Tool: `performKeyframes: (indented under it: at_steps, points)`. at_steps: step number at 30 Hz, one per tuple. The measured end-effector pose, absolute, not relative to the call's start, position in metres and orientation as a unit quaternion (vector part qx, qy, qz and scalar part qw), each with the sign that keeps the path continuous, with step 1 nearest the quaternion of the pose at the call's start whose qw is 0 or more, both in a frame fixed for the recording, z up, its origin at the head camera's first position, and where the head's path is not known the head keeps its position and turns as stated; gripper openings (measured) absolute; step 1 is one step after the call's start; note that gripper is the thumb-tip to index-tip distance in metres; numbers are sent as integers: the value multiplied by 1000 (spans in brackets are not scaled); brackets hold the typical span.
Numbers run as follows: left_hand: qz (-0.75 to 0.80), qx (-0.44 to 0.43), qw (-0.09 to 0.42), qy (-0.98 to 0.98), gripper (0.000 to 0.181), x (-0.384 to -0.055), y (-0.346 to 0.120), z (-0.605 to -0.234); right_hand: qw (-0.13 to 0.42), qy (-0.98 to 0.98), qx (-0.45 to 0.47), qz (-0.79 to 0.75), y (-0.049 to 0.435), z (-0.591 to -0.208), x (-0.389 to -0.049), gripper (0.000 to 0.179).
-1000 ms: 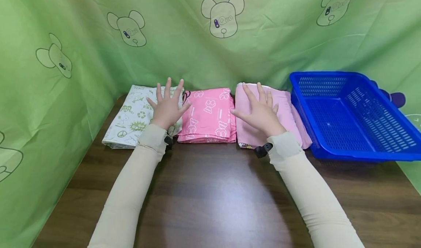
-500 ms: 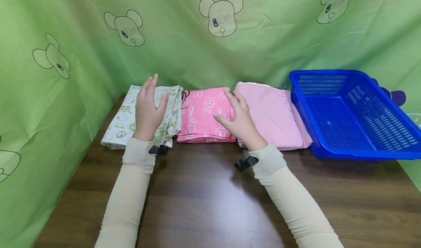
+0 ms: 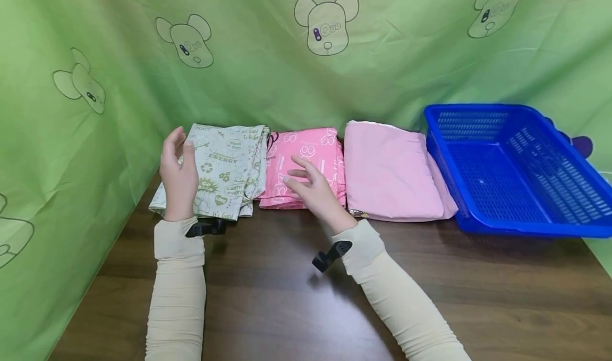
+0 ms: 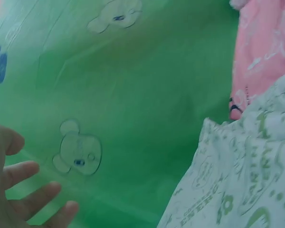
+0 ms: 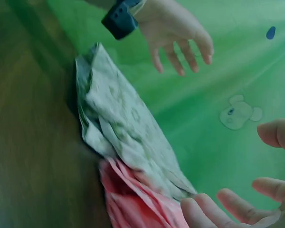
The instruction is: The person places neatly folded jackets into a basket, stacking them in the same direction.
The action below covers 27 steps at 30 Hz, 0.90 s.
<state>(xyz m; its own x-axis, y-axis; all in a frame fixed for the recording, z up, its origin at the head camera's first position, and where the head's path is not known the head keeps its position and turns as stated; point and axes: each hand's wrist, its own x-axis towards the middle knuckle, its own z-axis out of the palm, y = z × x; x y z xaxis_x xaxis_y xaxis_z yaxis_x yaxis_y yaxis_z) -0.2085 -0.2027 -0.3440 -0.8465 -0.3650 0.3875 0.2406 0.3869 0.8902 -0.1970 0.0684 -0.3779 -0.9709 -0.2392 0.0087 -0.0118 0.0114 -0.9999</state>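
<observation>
Three folded cloths lie in a row at the back of the table. The white cloth with green print (image 3: 222,164) is at the left, the hot-pink cloth with white figures (image 3: 279,153) in the middle, the pale pink cloth (image 3: 389,172) at the right. My left hand (image 3: 179,177) hovers by the left edge of the white cloth, fingers spread and holding nothing, as the left wrist view confirms. My right hand (image 3: 317,193) is above the front of the hot-pink cloth, fingers apart and loosely bent, with nothing in them.
A blue plastic basket (image 3: 526,225) stands at the right, beside the pale pink cloth. A green curtain (image 3: 258,58) with printed bear heads hangs behind and to the left of the brown wooden table (image 3: 268,297).
Both hands have moved left: the left from over the white cloth's right part to its left edge, the right from the pale pink cloth to the hot-pink one. The cloths stay in place.
</observation>
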Motion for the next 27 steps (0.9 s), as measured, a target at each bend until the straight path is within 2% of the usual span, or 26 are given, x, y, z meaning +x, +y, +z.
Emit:
performKeyframes:
  at_steps: [10, 19, 27]
  points:
    - [-527, 95, 200, -821, 49, -203, -241, -347, 197, 607, -35, -769, 40, -393, -192, 61]
    - [-476, 155, 179, -847, 48, -208, -272, -374, 238, 592, -16, -769, 17, -404, -191, 66]
    - [-442, 171, 104, -874, 59, -208, -291, -399, 257, 604, -6, -755, -3, -406, -195, 78]
